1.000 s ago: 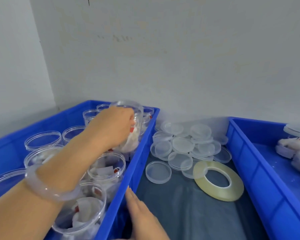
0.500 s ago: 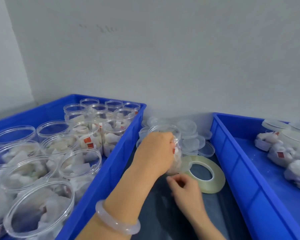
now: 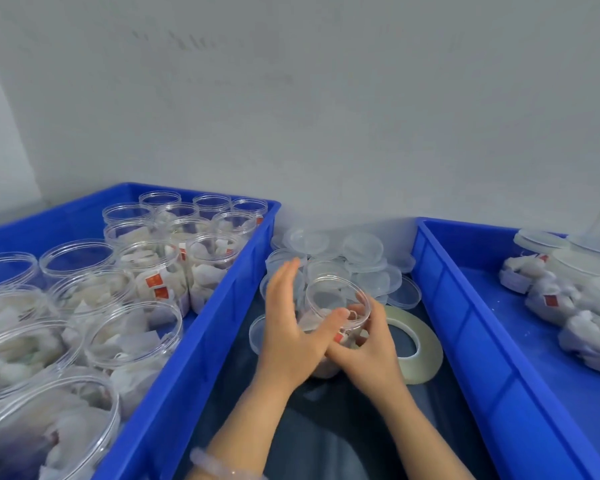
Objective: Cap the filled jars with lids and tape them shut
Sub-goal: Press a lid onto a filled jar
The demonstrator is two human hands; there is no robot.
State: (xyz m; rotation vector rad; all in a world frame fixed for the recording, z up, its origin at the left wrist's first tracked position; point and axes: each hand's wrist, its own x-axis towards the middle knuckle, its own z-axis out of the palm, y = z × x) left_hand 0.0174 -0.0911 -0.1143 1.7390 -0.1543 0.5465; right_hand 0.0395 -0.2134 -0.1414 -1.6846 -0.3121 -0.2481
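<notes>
Open jar [image 3: 336, 299], packed with white sachets and red tags, stood on the dark worktop [image 3: 326, 427] in the gap between two blue crates, with no lid on it. The right hand [image 3: 368, 355] cupped its near right side, fingers curled round the wall, presumably to steady it for capping. The left hand [image 3: 288, 327] lay against the jar's left side, fingers straight and spread upward, thumb laid across the front wall; this was a brace, not a closed grip. The pile of clear lids [image 3: 361, 251] sat just behind the jar, within easy reach of the left fingers. The tape roll [image 3: 416, 344] lay flat just beside the right hand. The left crate [image 3: 222, 306] held uncapped filled jars [image 3: 153, 271] standing upright; the right crate [image 3: 465, 323] held capped jars [image 3: 568, 296] lying on their sides. The layout read as supply left, finished stock right, work between. Judgement: capping not yet done on this jar, taping to follow.
</notes>
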